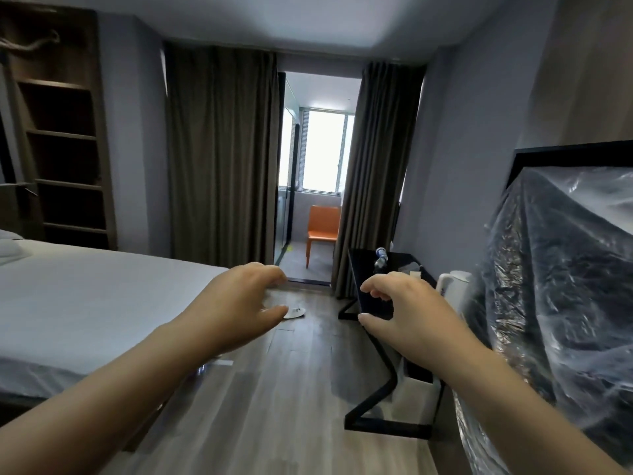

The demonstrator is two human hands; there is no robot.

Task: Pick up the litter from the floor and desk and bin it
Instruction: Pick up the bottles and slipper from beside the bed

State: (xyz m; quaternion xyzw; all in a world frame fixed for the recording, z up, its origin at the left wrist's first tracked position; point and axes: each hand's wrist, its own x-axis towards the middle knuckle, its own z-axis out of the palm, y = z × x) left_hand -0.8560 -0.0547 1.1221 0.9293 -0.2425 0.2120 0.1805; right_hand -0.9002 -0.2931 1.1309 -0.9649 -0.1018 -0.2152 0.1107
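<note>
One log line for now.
left hand open | right hand open | white item on floor | bottle on desk | nothing held

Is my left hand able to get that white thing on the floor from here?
Probably not yet: the left hand is raised, the white thing lies farther ahead on bare floor. Nothing blocks the path.

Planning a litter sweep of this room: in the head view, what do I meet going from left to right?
bed → left hand → white item on the floor → orange chair → right hand → kettle → plastic-wrapped screen
</note>
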